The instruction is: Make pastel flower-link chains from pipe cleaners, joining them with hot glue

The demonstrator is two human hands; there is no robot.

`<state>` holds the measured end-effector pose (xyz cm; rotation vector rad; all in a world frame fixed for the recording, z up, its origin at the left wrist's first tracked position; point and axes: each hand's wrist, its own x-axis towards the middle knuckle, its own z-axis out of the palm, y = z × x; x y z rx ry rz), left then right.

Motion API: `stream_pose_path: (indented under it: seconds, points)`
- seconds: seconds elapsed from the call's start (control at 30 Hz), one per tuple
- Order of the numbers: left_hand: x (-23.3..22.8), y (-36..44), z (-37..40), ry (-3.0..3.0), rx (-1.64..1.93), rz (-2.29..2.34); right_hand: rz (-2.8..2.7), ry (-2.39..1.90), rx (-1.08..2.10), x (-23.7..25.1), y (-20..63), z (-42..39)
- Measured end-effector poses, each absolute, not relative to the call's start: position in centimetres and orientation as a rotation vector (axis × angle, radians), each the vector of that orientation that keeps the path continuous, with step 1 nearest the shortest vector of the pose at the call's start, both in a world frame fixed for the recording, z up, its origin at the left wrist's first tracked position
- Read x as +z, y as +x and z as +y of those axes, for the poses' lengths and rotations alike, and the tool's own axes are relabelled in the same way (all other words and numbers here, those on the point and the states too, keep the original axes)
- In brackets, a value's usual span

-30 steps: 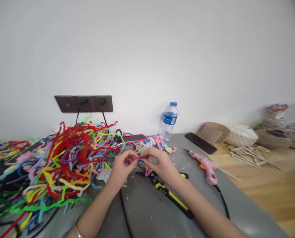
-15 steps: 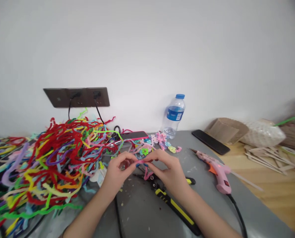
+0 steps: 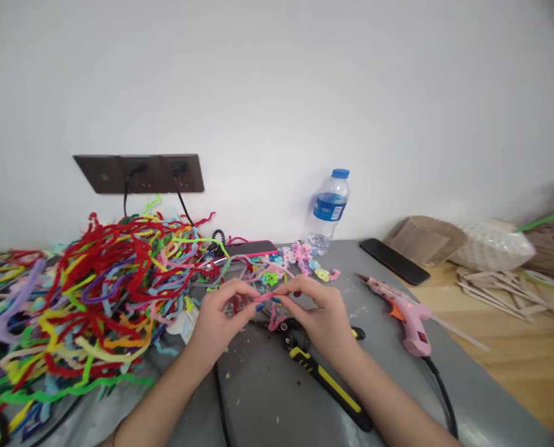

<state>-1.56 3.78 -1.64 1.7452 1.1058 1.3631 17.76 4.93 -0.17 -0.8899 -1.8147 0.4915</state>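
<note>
Both hands, L [image 3: 216, 323] & R [image 3: 321, 316], pinch pink pipe cleaner [image 3: 273, 310] mid-table [image 3: 267, 397]; pile [image 3: 100, 292] crowds left, pliers [image 3: 323, 379] underneath.

The pink pipe cleaner [image 3: 270, 302] is a thin, fuzzy wire held above the grey bench [image 3: 267, 397], pinched between the fingertips of both hands. Its upper section runs roughly level between the 2 grips, and its free end [image 3: 273, 321] curls downward below them. It hangs just in front of the pile of multicoloured pipe cleaners [image 3: 104, 298], apart from it.
</note>
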Motion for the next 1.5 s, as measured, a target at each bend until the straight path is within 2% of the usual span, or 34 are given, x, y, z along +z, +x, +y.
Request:
stream_pose_path:
  seconds: [0.23,0.37,0.63,0.87,1.13,1.37,1.5]
  points:
    - [-1.5,-1.6,3.8,1.784,1.344,1.131,-1.823,-0.921,0.563,-0.5,17.7,5.0]
    - [-1.4,-2.4,4.2,1.828,1.264,1.201,-1.945,-0.887,0.713,-0.1,18.4,5.6]
    - [-1.1,-3.7,4.5,2.125,0.675,1.101,-2.397,-0.911,0.767,-1.5,20.0,6.9]
    - [-1.7,-3.9,4.2,2.194,0.452,1.090,-2.451,-0.929,0.731,-2.0,19.6,6.6]
    - [-0.8,-3.9,4.3,2.107,0.641,1.188,-2.436,-0.877,0.637,-1.3,19.2,6.1]
    - [-1.2,-2.6,4.1,1.965,0.853,1.199,-2.139,-0.920,0.989,-0.9,17.8,5.4]
    - [-1.4,-2.3,4.0,1.891,0.889,1.209,-2.044,-0.924,1.058,-1.1,17.4,5.3]
